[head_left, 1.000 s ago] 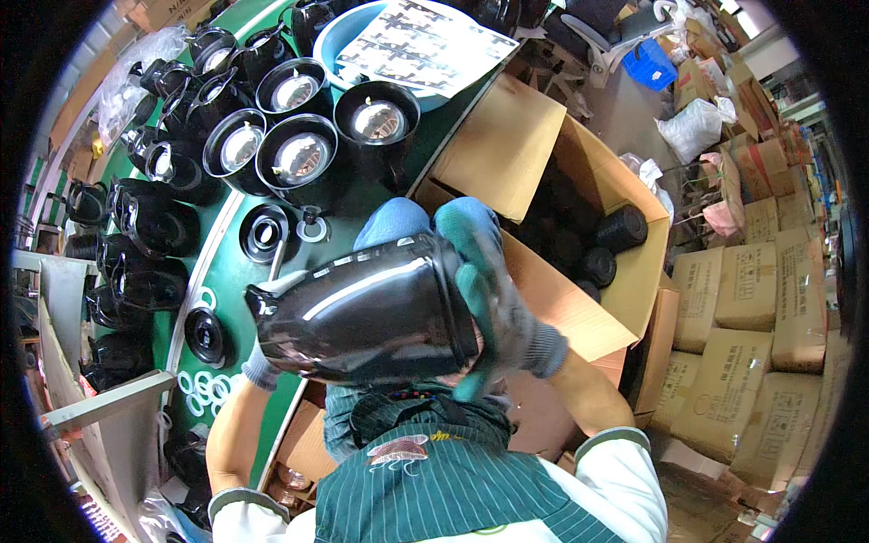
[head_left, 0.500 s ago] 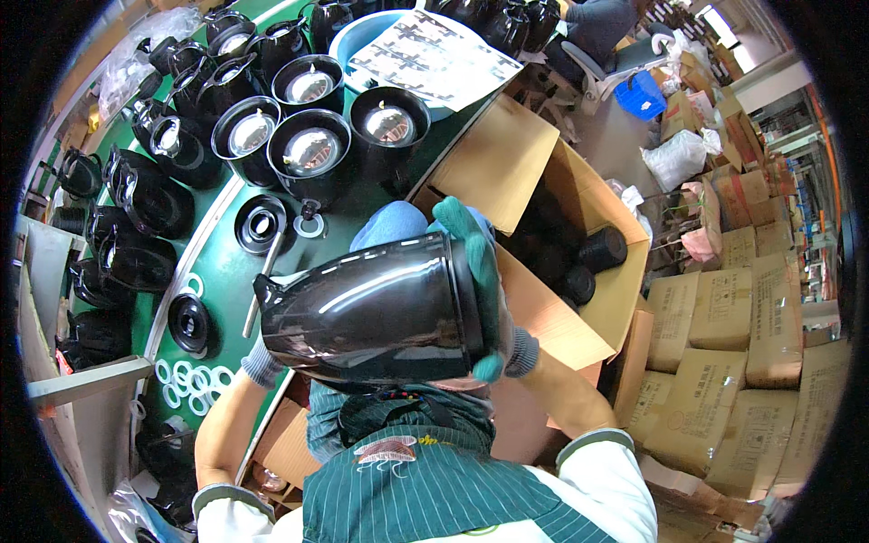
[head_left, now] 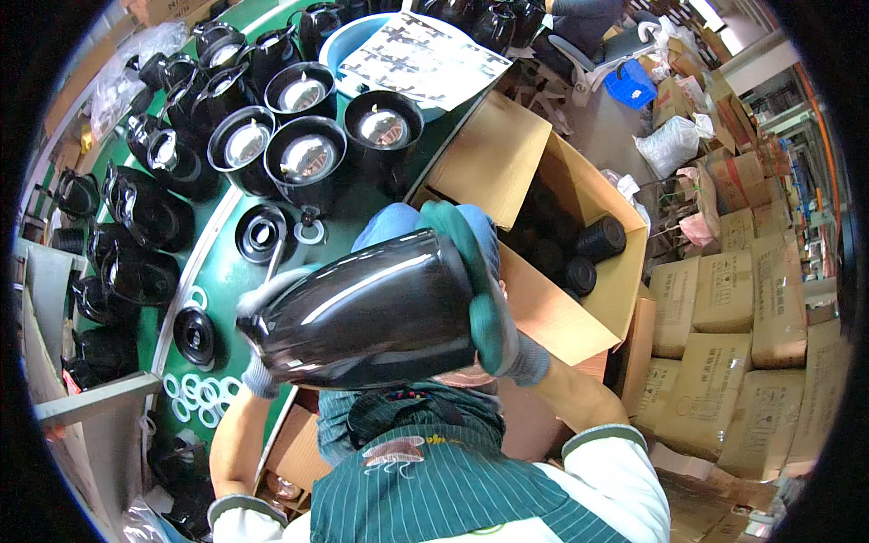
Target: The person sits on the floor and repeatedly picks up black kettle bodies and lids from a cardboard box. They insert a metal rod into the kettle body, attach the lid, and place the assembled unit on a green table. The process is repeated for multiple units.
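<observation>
A glossy black thermos jug body (head_left: pixel 371 312) lies on its side across my lap, its spout end to the left and its base end to the right. My left hand (head_left: pixel 272 294), in a grey glove and blurred, holds it around the spout end, partly hidden behind it. At the base end my right hand (head_left: pixel 480 290), in a green and grey glove, grips with its fingers spread across the base. That hand covers the base itself. A thin rod (head_left: pixel 275 261) shows just beyond the left hand, beside a round black part (head_left: pixel 263 233) on the green bench.
Several open black jugs with shiny liners (head_left: pixel 308 161) stand on the green bench (head_left: pixel 213 262). White rings (head_left: pixel 201 398) and a black disc (head_left: pixel 194 337) lie left. An open carton (head_left: pixel 625 299) of black cylinders is on my right. Stacked cartons (head_left: pixel 711 380) stand beyond.
The jug's spout end has dipped slightly and turned. My right hand has closed further over the base, hiding the dark rim seen before. My left hand now shows over the spout end.
</observation>
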A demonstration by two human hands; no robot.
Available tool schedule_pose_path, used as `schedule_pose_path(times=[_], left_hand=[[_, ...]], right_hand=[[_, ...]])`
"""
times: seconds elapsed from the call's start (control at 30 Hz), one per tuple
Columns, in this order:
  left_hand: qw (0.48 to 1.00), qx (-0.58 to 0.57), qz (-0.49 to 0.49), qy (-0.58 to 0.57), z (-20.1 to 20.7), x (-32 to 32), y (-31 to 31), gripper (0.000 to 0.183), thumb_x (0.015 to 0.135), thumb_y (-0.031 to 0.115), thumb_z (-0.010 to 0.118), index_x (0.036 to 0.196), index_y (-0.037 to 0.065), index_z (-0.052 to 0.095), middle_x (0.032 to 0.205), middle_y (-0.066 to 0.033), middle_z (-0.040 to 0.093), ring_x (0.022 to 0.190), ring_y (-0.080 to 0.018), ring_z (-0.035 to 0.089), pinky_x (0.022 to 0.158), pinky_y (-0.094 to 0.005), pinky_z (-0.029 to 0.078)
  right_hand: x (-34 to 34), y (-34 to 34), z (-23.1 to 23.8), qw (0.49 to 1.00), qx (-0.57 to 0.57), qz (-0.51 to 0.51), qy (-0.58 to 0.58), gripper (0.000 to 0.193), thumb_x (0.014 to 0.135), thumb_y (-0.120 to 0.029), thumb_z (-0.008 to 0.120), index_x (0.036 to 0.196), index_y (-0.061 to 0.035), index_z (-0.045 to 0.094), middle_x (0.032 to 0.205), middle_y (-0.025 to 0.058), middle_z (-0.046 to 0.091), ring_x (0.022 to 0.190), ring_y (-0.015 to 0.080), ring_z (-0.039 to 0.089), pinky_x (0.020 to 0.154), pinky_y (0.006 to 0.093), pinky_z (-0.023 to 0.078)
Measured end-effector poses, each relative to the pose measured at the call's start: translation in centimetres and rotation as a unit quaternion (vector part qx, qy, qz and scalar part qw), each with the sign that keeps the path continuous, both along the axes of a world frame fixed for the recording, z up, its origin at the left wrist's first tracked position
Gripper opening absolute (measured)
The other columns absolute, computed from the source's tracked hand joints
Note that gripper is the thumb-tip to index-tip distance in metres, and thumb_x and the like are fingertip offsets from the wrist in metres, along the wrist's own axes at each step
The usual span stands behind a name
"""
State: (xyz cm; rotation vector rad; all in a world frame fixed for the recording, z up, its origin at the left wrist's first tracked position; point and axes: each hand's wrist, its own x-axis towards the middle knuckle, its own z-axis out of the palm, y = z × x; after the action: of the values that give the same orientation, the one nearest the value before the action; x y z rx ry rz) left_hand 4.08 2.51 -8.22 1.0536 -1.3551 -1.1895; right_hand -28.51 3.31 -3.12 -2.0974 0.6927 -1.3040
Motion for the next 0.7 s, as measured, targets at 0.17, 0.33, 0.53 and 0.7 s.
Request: schedule_pose_path(times=[0.17, 0.33, 0.53, 0.7], left_hand=[[0.928, -0.273, -0.017, -0.253, 6.4, -1.3, -2.3, 0.043, 0.076, 0.019, 0.082, 0.113, -0.001, 0.074, 0.108, -0.0184, 0.076, 0.098, -0.0287, 0.075, 0.09, -0.0361, 0.058], [0.93, 0.27, -0.115, 0.223, -3.2, -0.3, -0.3, 0.044, 0.085, 0.028, 0.069, 0.12, 0.001, 0.069, 0.112, -0.0166, 0.073, 0.102, -0.0276, 0.072, 0.091, -0.0375, 0.057], [0.891, 0.34, -0.119, 0.276, -3.3, -2.2, 0.1, 0.049, 0.095, 0.038, 0.052, 0.128, 0.003, 0.064, 0.118, -0.0145, 0.069, 0.107, -0.0262, 0.067, 0.093, -0.0392, 0.056], [0.929, 0.31, -0.038, 0.2, -0.9, -2.4, 0.5, 0.055, 0.103, 0.046, 0.039, 0.134, 0.005, 0.059, 0.123, -0.0127, 0.065, 0.11, -0.025, 0.063, 0.094, -0.0407, 0.055]], right_hand=[[-1.7, 1.5, -0.7, 0.991, 0.131, -0.008, 0.0, 0.115, 0.084, -0.086, 0.049, 0.164, -0.0072, 0.025, 0.166, 0.0339, 0.012, 0.154, 0.0502, 0.017, 0.124, 0.0572, 0.016], [-2.1, 0.1, 2.0, 0.99, -0.111, -0.045, 0.07, 0.119, 0.081, -0.089, 0.051, 0.164, -0.0071, 0.026, 0.166, 0.0351, 0.013, 0.154, 0.0498, 0.019, 0.124, 0.0578, 0.015], [-3.0, 0.7, 2.7, 0.999, 0.013, -0.02, -0.031, 0.099, 0.092, -0.075, 0.046, 0.16, -0.0048, 0.034, 0.166, 0.0287, 0.021, 0.152, 0.0459, 0.024, 0.123, 0.0554, 0.022], [-4.5, 1.1, -0.3, 0.98, 0.174, -0.034, -0.094, 0.085, 0.099, -0.062, 0.046, 0.159, -0.0026, 0.034, 0.165, 0.0213, 0.028, 0.151, 0.0358, 0.029, 0.124, 0.0487, 0.025]])
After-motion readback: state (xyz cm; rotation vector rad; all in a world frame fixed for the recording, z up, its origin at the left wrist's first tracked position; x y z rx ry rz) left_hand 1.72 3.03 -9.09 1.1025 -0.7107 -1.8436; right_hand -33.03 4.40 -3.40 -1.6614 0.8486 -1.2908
